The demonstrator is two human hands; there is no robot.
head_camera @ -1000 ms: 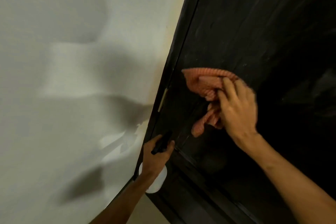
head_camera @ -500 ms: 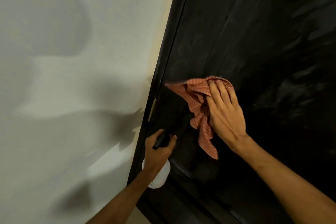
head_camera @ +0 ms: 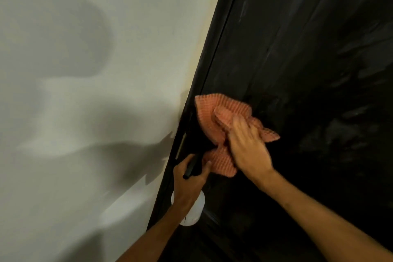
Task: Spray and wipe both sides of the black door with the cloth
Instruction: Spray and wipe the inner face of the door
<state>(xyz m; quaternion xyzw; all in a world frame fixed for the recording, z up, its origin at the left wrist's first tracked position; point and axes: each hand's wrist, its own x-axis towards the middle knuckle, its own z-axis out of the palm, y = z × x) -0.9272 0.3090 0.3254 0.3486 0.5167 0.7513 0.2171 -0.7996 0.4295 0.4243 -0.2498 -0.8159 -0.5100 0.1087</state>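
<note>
From the head camera, a pale wall (head_camera: 85,112) fills the left side, crossed by soft shadows, and the black door (head_camera: 308,91) fills the right, its surface streaked with smears. A black frame edge (head_camera: 204,83) runs diagonally between them. Compared with half a second ago, the orange checked cloth (head_camera: 214,117) has shifted left, now reaching the door's edge by the frame, and the hand on it is blurred. The right hand (head_camera: 248,149) presses the bunched cloth flat to the door, fingers fairly straight. Just below, the left hand (head_camera: 189,183) grips a white spray bottle (head_camera: 191,212) by its black head, fingers curled round it.
</note>
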